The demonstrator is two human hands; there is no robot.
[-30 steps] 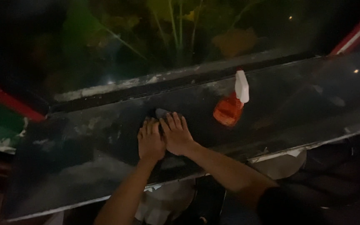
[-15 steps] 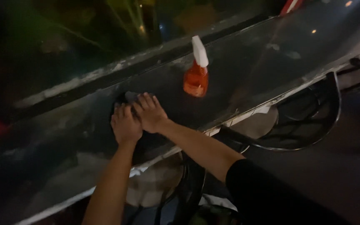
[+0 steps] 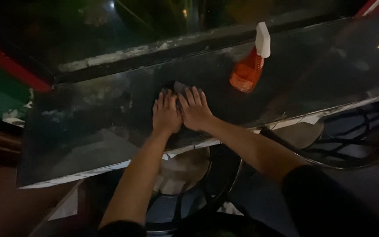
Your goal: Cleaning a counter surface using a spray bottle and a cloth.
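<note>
dark glass tabletop (image 3: 88, 131), dim room, both hands (image 3: 180, 112) flat

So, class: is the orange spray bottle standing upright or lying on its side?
Upright: the spray bottle stands on its base on the dark tabletop, white trigger head on top, right of the hands.

Taking the orange plastic spray bottle with the white trigger head (image 3: 248, 70) as the landmark: it is lying on the dark glass tabletop (image 3: 88, 127) and blocking the stretch just right of the hands. Left of the bottle, the left hand (image 3: 166, 115) and right hand (image 3: 194, 109) are pressing flat, side by side, on a dark cloth (image 3: 177, 87). Farther left of the bottle and to its right, bare glass is lying open. Behind the bottle, a pale raised ledge (image 3: 123, 55) is closing off the far edge.
</note>
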